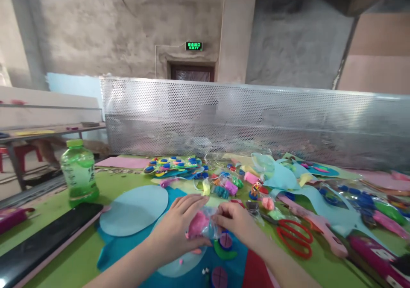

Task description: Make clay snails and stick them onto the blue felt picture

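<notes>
My left hand [176,228] curls its fingers and thumb around a lump of pink modelling clay [197,224] in a clear plastic wrapper [210,226]. With thumb and finger pinched together, my right hand [235,219] grips the wrapper's right side. Below the hands, a light blue paper oval [174,268] with small pink bits lies on a darker blue sheet [118,254]. A green curved clay piece [226,253] and a purple clay disc [226,240] lie just under my right hand. Nearer me is another purple disc [219,276].
Left stand a green bottle [79,172] and a phone [48,236]; a blue paper oval [134,210] lies beside them. Red-handled scissors [294,236] and a pink tool [317,226] are on the right. Clay packets [229,187] spread behind. A perforated metal screen [256,121] borders the table.
</notes>
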### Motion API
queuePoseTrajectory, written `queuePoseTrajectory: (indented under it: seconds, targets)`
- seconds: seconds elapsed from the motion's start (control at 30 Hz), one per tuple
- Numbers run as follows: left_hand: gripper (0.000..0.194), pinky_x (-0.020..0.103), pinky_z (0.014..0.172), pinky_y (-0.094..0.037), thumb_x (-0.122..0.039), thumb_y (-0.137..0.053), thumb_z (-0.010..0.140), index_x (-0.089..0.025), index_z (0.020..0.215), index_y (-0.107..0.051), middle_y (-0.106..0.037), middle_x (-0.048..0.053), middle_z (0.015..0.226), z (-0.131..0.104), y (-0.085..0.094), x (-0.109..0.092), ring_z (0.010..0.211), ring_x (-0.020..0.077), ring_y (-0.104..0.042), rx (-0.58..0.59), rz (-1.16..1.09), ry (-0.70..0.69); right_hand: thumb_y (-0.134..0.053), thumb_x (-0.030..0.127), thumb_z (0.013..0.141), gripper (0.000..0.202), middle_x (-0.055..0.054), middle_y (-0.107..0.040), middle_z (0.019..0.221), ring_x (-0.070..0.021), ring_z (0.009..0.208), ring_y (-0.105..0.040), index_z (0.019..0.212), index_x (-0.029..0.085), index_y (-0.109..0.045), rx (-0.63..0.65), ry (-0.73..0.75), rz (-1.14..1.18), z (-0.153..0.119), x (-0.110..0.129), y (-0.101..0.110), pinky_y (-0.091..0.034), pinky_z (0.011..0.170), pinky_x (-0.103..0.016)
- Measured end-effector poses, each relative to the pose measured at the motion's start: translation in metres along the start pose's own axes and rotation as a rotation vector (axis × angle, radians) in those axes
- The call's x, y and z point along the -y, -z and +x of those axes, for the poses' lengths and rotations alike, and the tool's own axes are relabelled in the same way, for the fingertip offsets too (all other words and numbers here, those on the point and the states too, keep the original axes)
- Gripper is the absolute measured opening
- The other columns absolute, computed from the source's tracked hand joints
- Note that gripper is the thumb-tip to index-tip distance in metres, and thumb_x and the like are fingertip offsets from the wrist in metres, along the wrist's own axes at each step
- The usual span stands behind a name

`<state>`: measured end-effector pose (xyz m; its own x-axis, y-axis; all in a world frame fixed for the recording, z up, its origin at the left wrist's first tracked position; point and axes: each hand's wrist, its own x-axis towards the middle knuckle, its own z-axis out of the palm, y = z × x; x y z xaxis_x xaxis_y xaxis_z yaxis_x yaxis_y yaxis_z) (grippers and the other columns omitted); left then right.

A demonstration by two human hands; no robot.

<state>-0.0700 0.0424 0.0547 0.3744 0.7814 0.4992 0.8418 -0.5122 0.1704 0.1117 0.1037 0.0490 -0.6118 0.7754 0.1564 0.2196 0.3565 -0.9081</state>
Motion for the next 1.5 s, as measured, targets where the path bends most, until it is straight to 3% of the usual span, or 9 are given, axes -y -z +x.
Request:
queuePoseTrajectory:
  seconds: [0.13, 0.23, 0.37, 0.5, 0.67, 0.83, 1.1, 1.23, 1.5]
  targets:
    - [0.063, 0.043, 0.09, -0.042, -0.043, -0.071, 0.064, -0.02, 0.119, -0.049, -0.059, 0.01, 0.113, -0.001, -0.001, -0.011, 0.105, 0.0267, -0.052, 0.083, -0.144, 0.057, -0.06, 0.056, 0.069, 0.042, 0.006, -0.044, 0.05, -0.0075, 0.042, -0.038, 0.06, 0.018, -0.043, 0.035, 0.032, 0.095, -0.005, 0.001, -0.008, -0.027, 0.041, -0.02]
    - [0.049, 0.038, 0.088, -0.045, -0.027, -0.068, 0.069, -0.023, 0.115, -0.053, -0.059, 0.007, 0.11, -0.003, 0.0, -0.014, 0.102, 0.0238, -0.053, 0.093, -0.256, 0.172, -0.054, 0.059, 0.073, 0.044, 0.004, -0.045, 0.054, -0.0078, 0.047, -0.038, 0.062, 0.017, -0.045, 0.06, 0.085, 0.138, -0.008, 0.004, -0.008, -0.028, 0.043, -0.02]
    - [0.049, 0.033, 0.086, -0.046, -0.012, -0.06, 0.069, -0.026, 0.115, -0.053, -0.058, 0.004, 0.106, -0.004, 0.005, -0.014, 0.098, 0.0196, -0.055, 0.074, -0.371, 0.236, -0.045, 0.051, 0.083, 0.037, 0.003, -0.044, 0.06, -0.0093, 0.054, -0.04, 0.069, 0.017, -0.048, 0.074, 0.096, 0.117, -0.011, 0.013, -0.004, -0.032, 0.049, -0.02]
    - [0.047, 0.031, 0.084, -0.047, -0.012, -0.058, 0.072, -0.028, 0.116, -0.051, -0.056, 0.003, 0.102, -0.004, 0.005, -0.011, 0.093, 0.0172, -0.055, 0.046, -0.426, 0.192, -0.042, 0.037, 0.085, 0.024, 0.002, -0.046, 0.062, -0.0108, 0.058, -0.044, 0.071, 0.018, -0.049, 0.073, 0.063, 0.097, -0.013, 0.017, -0.004, -0.035, 0.053, -0.021]
    - [0.05, 0.034, 0.084, -0.047, -0.012, -0.057, 0.074, -0.029, 0.12, -0.048, -0.054, 0.004, 0.104, -0.005, -0.002, -0.004, 0.095, 0.0187, -0.054, 0.003, -0.358, 0.112, -0.048, 0.02, 0.075, 0.004, 0.004, -0.043, 0.06, -0.0097, 0.056, -0.041, 0.071, 0.018, -0.049, 0.114, 0.032, 0.139, -0.011, 0.012, -0.004, -0.032, 0.051, -0.021]
    - [0.042, 0.037, 0.08, -0.048, -0.019, -0.055, 0.079, -0.025, 0.121, -0.048, -0.056, 0.007, 0.1, -0.003, -0.003, 0.0, 0.092, 0.0214, -0.05, -0.03, -0.142, -0.019, -0.053, 0.032, 0.078, 0.014, 0.003, -0.047, 0.066, -0.0103, 0.057, -0.042, 0.075, 0.019, -0.051, 0.171, 0.028, 0.098, -0.013, 0.013, 0.0, -0.033, 0.051, -0.021]
    - [0.049, 0.035, 0.081, -0.048, -0.016, -0.057, 0.078, -0.024, 0.124, -0.044, -0.055, 0.006, 0.102, -0.003, -0.005, -0.003, 0.094, 0.0212, -0.05, 0.027, -0.131, 0.022, -0.046, 0.029, 0.085, 0.013, 0.002, -0.048, 0.066, -0.0107, 0.058, -0.045, 0.078, 0.019, -0.051, 0.234, -0.014, 0.056, -0.016, 0.021, 0.008, -0.036, 0.056, -0.022]
    - [0.046, 0.037, 0.078, -0.049, -0.022, -0.056, 0.081, -0.025, 0.125, -0.043, -0.056, 0.007, 0.102, -0.004, -0.003, -0.002, 0.095, 0.023, -0.049, 0.01, -0.101, -0.026, -0.054, 0.029, 0.08, 0.011, 0.003, -0.046, 0.066, -0.0094, 0.057, -0.041, 0.078, 0.018, -0.052, 0.222, 0.011, 0.106, -0.016, 0.019, 0.007, -0.034, 0.053, -0.021]
    - [0.045, 0.037, 0.078, -0.049, -0.02, -0.057, 0.079, -0.024, 0.122, -0.044, -0.056, 0.007, 0.104, -0.004, -0.002, -0.005, 0.094, 0.0225, -0.049, 0.02, -0.107, -0.044, -0.067, 0.042, 0.07, 0.029, 0.005, -0.045, 0.062, -0.008, 0.053, -0.039, 0.072, 0.018, -0.052, 0.208, 0.013, 0.231, -0.011, 0.013, 0.001, -0.03, 0.049, -0.02]
